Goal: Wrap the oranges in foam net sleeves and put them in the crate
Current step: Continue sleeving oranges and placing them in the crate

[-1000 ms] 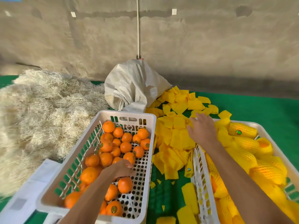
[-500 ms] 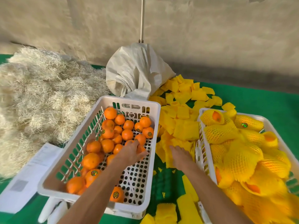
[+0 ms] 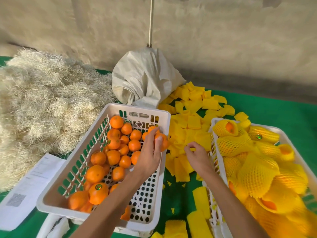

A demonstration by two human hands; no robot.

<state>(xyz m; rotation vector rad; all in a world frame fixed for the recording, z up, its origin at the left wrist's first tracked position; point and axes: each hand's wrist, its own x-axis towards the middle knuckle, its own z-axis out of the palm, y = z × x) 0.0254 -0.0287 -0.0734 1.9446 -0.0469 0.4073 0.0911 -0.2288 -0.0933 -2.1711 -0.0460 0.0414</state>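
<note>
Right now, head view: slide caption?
Left hand lifts an orange from the crate; right hand pinches a sleeve.

A crumpled white sack [image 3: 145, 79] stands against the wall. Straw-like packing fibre [image 3: 42, 103] is heaped left of the sack. Printed paper sheets [image 3: 29, 191] lie in front of the fibre.

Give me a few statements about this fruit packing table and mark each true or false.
1. The left hand holds an orange. True.
2. The right hand is inside the right crate. False: it pinches a yellow foam net sleeve from the pile between the crates.
3. The right crate holds sleeved oranges. True.
4. The left crate is empty. False: it holds bare oranges.
</note>
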